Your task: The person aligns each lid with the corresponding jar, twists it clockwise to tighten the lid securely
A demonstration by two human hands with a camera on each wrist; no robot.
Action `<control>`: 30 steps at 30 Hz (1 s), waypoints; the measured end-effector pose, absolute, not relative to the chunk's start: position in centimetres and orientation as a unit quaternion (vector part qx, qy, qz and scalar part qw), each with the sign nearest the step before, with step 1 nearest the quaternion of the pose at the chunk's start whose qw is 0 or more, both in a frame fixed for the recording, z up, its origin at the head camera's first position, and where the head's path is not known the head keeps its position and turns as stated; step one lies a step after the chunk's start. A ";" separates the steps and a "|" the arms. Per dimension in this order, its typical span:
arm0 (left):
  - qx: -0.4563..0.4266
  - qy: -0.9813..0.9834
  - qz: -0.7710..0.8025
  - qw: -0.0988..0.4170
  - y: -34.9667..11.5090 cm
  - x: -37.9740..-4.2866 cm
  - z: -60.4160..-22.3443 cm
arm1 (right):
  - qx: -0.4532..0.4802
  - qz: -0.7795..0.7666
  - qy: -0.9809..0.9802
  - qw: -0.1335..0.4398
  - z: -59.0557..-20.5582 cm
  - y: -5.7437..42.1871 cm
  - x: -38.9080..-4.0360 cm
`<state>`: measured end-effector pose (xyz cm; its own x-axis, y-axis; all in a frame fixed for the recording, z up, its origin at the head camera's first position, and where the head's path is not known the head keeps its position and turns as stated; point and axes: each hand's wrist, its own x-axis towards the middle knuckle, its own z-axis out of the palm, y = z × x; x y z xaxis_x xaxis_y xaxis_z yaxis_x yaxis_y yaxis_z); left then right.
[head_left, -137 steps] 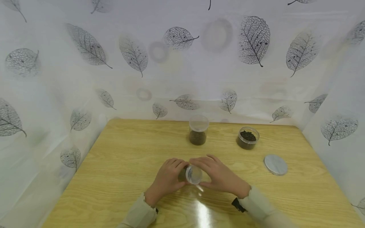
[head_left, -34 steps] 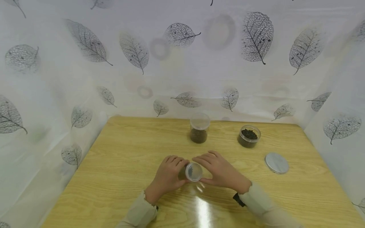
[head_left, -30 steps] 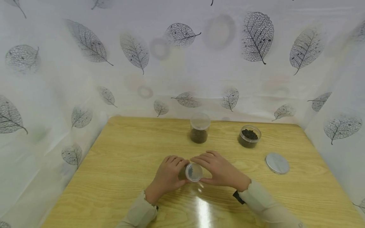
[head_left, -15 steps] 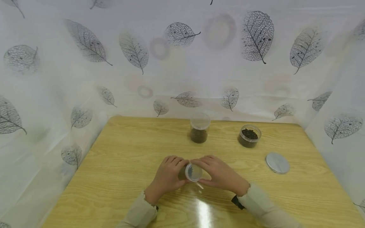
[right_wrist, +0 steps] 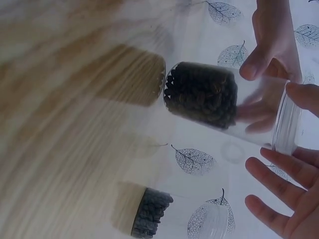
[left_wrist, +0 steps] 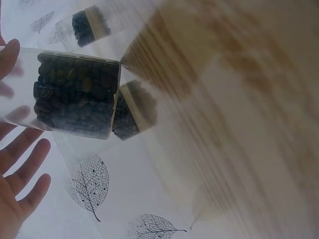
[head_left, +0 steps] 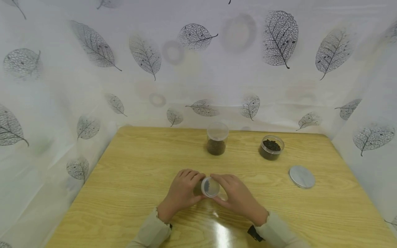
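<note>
One clear jar (head_left: 211, 187), head view: standing on a wood-grain desk (head_left: 133, 162), held between the hands. Left hand (head_left: 182, 190): grasping the body of the jar, thumb on the near side. Right hand (head_left: 237, 196): thumb and fingers pinching the rim at the top. Sleeves (head_left: 152, 229), pale cream, on both arms; black strap (head_left: 255, 233) at the right cuff. Second jar (head_left: 217, 139), tall and clear, dark contents in its lower part, near the far edge. Low round container (head_left: 271, 148), open at the top, filled with dark pieces, to the right of the second jar. Silver lid (head_left: 302, 176), flat on the desk, nearer than the container. Backdrop (head_left: 217, 79), white, printed with grey leaf skeletons.

Left wrist view: dark beans (left_wrist: 75, 92) in the lower part of the held jar, with clear space above them; fingers of the left hand spread behind it. Two other vessels with dark contents farther back.

Right wrist view: base of the held jar meeting its reflection on the desk; right thumb and forefinger at the ridged top, remaining fingers spread free. Top probably capped with a see-through cover, though glare and blur leave this uncertain.
</note>
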<state>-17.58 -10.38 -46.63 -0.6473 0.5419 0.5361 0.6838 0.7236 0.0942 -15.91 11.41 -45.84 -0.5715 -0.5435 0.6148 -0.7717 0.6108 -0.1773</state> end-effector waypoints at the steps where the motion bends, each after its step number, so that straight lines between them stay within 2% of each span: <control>1: -0.342 -0.896 -0.146 0.243 -10.4 -17.6 -46.6 | 0.378 0.219 -0.860 0.263 -45.9 11.3 -15.8; 17: -0.340 -0.897 -0.140 0.244 -10.3 -17.6 -46.6 | 0.328 0.224 -0.881 0.258 -45.8 10.8 -14.9; 23: -0.340 -0.897 -0.140 0.244 -10.3 -17.6 -46.6 | 0.372 0.189 -0.873 0.251 -45.2 11.4 -15.7; 30: -0.342 -0.896 -0.141 0.243 -10.3 -17.5 -46.6 | 0.467 0.172 -0.849 0.177 -43.6 12.5 -17.5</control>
<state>-17.49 -10.32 -46.58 -0.6471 0.5452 0.5330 0.6824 0.7260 0.0859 -17.49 12.55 -43.55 -0.5008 -0.7322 0.4616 -0.8543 0.5039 -0.1275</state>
